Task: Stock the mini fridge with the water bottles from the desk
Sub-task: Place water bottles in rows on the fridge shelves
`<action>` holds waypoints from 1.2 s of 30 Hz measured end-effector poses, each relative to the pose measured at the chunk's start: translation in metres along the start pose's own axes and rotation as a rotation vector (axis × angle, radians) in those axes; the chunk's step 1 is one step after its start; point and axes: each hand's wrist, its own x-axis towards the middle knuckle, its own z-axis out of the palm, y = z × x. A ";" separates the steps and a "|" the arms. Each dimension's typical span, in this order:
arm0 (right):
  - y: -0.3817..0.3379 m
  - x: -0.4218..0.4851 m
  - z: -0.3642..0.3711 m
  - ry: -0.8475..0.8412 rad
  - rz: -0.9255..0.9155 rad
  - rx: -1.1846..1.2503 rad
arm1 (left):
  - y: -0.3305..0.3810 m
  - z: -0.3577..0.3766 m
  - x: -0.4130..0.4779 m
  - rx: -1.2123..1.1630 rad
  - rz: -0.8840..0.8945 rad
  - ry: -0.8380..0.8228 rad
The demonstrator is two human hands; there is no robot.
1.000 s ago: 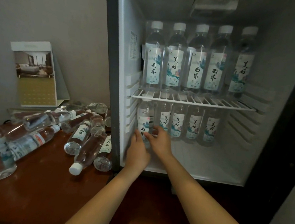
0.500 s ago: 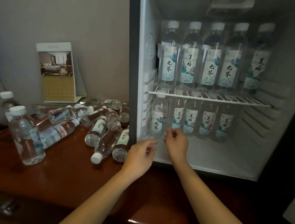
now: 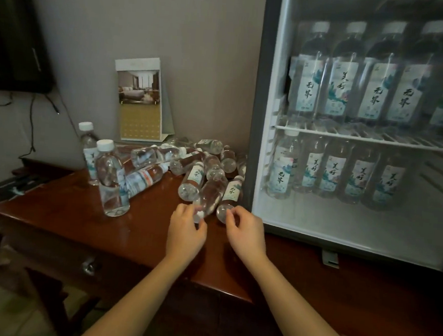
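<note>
Your left hand [image 3: 186,234] and right hand [image 3: 247,236] curl at two lying water bottles [image 3: 210,196] on the desk [image 3: 141,230]. I cannot tell if they hold yet. Full bottles are heavy, smooth and roll. Grab the middle, not the cap.

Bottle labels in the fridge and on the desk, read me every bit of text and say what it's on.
"无界": label of the leftmost top-shelf bottle.
"美好": label of the bottle beside it.
Small print on the labels, and the standing card: too blurred to read.
</note>
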 end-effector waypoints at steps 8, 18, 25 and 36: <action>0.015 -0.005 0.002 0.252 0.068 0.008 | 0.022 0.031 0.017 0.144 0.136 -0.207; 0.019 -0.002 0.004 0.276 0.134 0.089 | 0.013 0.048 0.033 0.161 0.061 -0.296; 0.024 0.000 0.004 0.329 0.187 0.161 | 0.027 0.046 0.040 0.005 -0.063 -0.261; 0.028 -0.001 0.002 0.172 0.303 0.062 | 0.035 0.021 -0.022 0.174 -0.019 -0.123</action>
